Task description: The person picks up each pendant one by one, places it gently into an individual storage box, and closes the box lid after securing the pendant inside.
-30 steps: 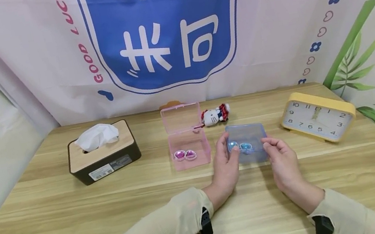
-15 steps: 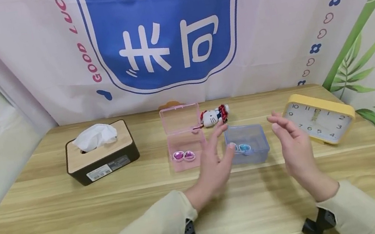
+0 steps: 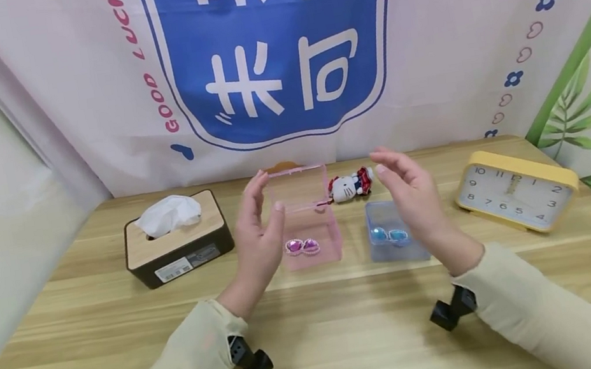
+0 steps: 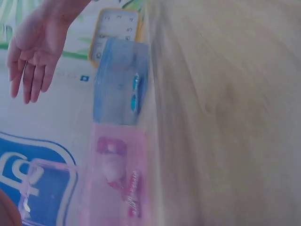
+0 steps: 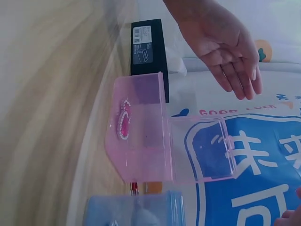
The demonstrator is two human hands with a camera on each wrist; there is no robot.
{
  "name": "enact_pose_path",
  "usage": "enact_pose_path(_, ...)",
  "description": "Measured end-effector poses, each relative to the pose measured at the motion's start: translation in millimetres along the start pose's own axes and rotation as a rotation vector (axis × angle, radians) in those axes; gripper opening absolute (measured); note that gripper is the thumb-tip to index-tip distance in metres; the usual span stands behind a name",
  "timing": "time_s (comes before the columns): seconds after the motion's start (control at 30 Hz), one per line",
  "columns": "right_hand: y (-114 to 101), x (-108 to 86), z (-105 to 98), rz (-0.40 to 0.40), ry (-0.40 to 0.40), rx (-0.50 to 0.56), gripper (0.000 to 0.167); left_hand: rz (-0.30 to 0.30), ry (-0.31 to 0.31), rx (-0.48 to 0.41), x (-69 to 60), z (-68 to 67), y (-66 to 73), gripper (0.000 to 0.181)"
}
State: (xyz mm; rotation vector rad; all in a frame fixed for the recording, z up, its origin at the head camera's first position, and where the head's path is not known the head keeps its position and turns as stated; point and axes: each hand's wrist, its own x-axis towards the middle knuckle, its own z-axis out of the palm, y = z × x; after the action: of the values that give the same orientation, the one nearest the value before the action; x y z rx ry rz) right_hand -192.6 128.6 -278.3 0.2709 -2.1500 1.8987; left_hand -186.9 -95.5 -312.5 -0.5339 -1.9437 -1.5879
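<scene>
A pink see-through box (image 3: 316, 260) stands on the table with its lid (image 3: 298, 187) raised. Inside lies an ornament with two purple gems (image 3: 302, 246) edged in white beads. My left hand (image 3: 258, 232) hovers at the box's left side, fingers relaxed, apart from the lid in the right wrist view. To the right stands a blue see-through box (image 3: 384, 253), its lid down, with a blue-gem ornament (image 3: 389, 235) inside. My right hand (image 3: 415, 198) is raised in the air and covers the blue box's right part in the head view. Neither hand holds anything.
A kitten doll (image 3: 350, 186) in red plaid lies behind the boxes. A tissue box (image 3: 177, 242) stands at the left, a yellow clock (image 3: 517, 191) at the right. A printed cloth (image 3: 283, 109) hangs along the table's back edge.
Both hands have let go of the blue box and moved left, the left hand to the pink box's side. The blue box's lid has stayed down. The head view has shifted slightly.
</scene>
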Motion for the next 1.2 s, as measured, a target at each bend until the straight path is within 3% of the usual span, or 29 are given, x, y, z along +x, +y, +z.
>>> enact_pose_path(0.1, 3, 13.1, 16, 0.041, -0.001, 0.011, 0.032, -0.129, 0.023, -0.011, -5.4, -6.7, -5.3, 0.045)
enact_pose_path(0.3, 9, 35.0, 41, 0.116, 0.025, 0.077, 0.030, -0.469, 0.015, -0.095, -23.4, -8.9, -18.2, 0.056)
enact_pose_path(0.4, 13, 42.9, 50, 0.148, 0.034, 0.072, 0.029, -0.564, 0.007, -0.150, -30.7, -6.3, -23.6, 0.062)
enact_pose_path(0.63, 20, 55.3, 65, 0.186, 0.035, 0.089, 0.029, -0.626, -0.018, -0.239, -40.7, 1.4, -29.3, 0.070)
enact_pose_path(0.93, 27, 62.7, 78, 0.256, 0.048, 0.154, 0.030, -0.668, -0.024, -0.251, -48.1, 8.5, -30.0, 0.075)
enact_pose_path(1.2, 27, 62.4, 80, 0.299, 0.020, 0.112, 0.032, -0.668, -0.012, -0.241, -50.5, 9.9, -33.4, 0.070)
